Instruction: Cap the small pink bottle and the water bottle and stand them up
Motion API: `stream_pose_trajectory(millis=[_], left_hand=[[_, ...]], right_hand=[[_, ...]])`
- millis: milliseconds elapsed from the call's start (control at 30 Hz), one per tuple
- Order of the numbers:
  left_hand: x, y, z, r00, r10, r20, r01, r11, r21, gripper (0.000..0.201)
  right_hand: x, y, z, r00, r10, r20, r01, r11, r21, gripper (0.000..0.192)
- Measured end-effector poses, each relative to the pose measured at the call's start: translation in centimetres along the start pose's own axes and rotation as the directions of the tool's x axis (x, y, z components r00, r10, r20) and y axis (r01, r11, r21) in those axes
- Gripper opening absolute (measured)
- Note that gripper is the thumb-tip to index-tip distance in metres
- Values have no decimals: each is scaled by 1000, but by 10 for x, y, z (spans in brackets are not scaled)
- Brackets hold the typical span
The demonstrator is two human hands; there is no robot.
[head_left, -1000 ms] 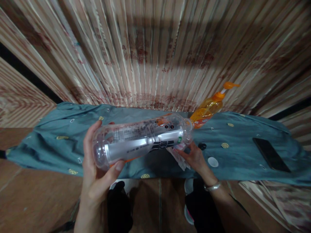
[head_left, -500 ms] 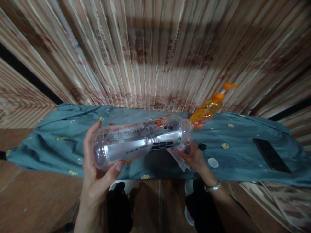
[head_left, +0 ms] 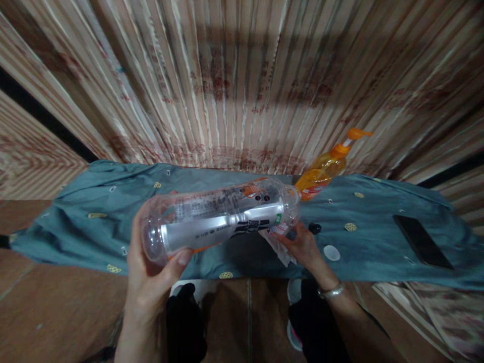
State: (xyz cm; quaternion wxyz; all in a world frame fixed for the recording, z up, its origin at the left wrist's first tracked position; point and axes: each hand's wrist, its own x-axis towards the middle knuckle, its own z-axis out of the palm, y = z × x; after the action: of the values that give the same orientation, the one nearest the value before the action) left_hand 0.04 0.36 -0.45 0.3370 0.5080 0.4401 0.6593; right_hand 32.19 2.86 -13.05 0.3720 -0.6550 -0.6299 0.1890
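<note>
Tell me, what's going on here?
A person's left hand holds a clear bottle sideways by its base end. The right hand grips a tissue near the neck end; whether they touch is hard to tell. A pump bottle stands beyond, and a white disc and phone lie rightward on the cloth.

On the left hand (head_left: 145, 285), the long finger (head_left: 135, 242) whose tip stuck out above the upper edge of the clear bottle (head_left: 223, 222) at its base has drawn down, and that tip no longer shows there. The bottle's base end has shifted very slightly left, carrying the label's near edge with it.
</note>
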Motion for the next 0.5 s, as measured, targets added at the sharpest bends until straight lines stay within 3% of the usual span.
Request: stream_pose_trajectory(millis=[267,500], left_hand=[[2,4,0,1000,24,0,-24,1000,-7,81],[3,-2,-3,1000,17,12,-16,1000,-12,87]], right_hand=[[0,-2,0,1000,4,0,-4,999,36,65],[0,0,0,1000,10,1,-10,999,46,66]])
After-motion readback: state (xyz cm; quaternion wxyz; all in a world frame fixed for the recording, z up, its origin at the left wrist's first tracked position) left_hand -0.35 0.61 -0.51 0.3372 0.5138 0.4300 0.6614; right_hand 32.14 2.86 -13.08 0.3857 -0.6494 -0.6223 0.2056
